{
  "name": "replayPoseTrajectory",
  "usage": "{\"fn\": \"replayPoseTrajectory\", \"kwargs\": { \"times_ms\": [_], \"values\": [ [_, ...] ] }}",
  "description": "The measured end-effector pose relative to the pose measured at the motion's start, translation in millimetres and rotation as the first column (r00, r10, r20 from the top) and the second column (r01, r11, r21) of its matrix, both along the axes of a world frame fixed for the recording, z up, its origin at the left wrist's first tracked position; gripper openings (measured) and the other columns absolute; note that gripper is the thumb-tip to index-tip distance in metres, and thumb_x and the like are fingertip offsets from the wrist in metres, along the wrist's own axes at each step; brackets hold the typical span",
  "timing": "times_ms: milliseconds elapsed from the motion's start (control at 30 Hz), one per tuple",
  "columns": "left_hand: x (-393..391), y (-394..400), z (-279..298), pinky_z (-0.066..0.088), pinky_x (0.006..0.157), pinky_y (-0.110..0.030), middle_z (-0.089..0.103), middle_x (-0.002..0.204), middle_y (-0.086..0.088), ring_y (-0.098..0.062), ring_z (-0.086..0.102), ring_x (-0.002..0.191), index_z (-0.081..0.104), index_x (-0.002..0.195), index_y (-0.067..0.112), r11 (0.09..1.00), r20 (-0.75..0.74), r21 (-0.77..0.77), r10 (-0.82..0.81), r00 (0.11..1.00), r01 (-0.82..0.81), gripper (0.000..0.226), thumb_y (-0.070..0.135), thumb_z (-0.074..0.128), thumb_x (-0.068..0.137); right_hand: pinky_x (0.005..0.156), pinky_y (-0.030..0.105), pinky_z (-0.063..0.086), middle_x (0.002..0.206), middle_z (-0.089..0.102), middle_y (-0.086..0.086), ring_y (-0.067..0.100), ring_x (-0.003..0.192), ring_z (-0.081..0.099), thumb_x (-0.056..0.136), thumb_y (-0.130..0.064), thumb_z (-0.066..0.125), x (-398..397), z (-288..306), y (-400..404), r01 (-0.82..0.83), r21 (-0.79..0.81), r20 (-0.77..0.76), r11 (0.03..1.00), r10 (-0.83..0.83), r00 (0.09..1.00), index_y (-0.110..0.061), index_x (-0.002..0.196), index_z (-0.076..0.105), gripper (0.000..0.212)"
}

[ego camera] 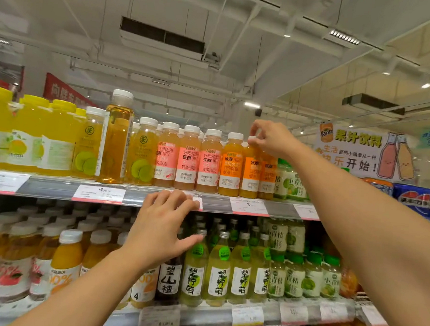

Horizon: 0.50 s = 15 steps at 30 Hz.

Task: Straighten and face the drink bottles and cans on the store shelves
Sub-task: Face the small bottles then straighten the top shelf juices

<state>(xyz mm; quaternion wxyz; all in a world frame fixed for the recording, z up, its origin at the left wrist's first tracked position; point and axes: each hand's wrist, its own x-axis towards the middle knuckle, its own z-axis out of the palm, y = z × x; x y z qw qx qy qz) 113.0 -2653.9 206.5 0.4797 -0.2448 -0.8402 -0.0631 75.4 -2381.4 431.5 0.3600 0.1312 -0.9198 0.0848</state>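
A row of small juice bottles with white caps stands on the top shelf (141, 196). Three carry pink labels (189, 161); to their right stand orange-labelled ones. My right hand (269, 137) reaches up and pinches the white cap of an orange-labelled bottle (250, 172). My left hand (162, 225) is spread with straight fingers, its fingertips resting on the top shelf's front edge below the pink-labelled bottles. A taller amber bottle (115, 141) stands further left, its label turned sideways.
Large yellow bottles (26, 136) fill the top shelf's left end. The lower shelf holds orange juice bottles (65, 262), a dark bottle (169, 281) and green lemon drinks (218, 271). A Fanta sign (355, 151) and cola packs (418, 200) stand at right.
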Motion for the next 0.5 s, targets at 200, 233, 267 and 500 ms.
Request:
{"fn": "replayPoseTrajectory", "kwargs": {
  "times_ms": [200,233,267,500],
  "values": [
    [1.5,1.1,0.5,0.041,0.098,-0.040,0.052,0.120,0.011,-0.018,0.050,0.113,0.054,0.128,0.036,1.000,-0.010,0.004,-0.012,1.000,0.012,0.063,0.077,0.053,0.080,0.063,0.026,0.047,0.113,0.068,0.004,0.021,0.094,0.065,0.099,-0.037,0.062,3.2,-3.5,1.6,-0.004,-0.021,0.000,1.000,0.004,1.000,-0.025,0.116,0.060,0.021],
    [1.8,1.0,0.7,0.041,0.098,-0.040,0.052,0.121,0.011,-0.018,0.050,0.113,0.054,0.128,0.036,1.000,-0.007,0.003,-0.014,1.000,0.014,0.062,0.076,0.053,0.080,0.064,0.026,0.046,0.115,0.068,0.004,0.020,0.095,0.064,0.100,-0.037,0.061,2.9,-5.4,2.5,-0.003,-0.013,-0.006,1.000,0.003,1.000,-0.026,0.118,0.060,0.021],
    [2.1,1.1,0.5,0.041,0.098,-0.040,0.053,0.121,0.011,-0.018,0.050,0.113,0.054,0.128,0.036,1.000,-0.005,0.000,-0.014,1.000,0.014,0.062,0.076,0.053,0.080,0.066,0.027,0.046,0.118,0.067,0.003,0.020,0.097,0.064,0.101,-0.037,0.059,3.0,-7.9,3.6,-0.001,-0.003,-0.015,1.000,0.001,1.000,-0.026,0.120,0.059,0.023],
    [6.9,1.0,1.0,0.040,0.098,-0.041,0.052,0.121,0.010,-0.019,0.050,0.113,0.054,0.128,0.035,1.000,0.016,-0.010,0.018,1.000,-0.018,0.058,0.071,0.051,0.082,0.108,0.046,0.045,0.141,0.055,0.004,0.026,0.131,0.048,0.095,-0.030,0.063,28.3,-57.7,11.5,0.042,0.013,-0.225,0.999,-0.038,0.974,-0.025,0.142,0.051,0.049]
  ]
}}
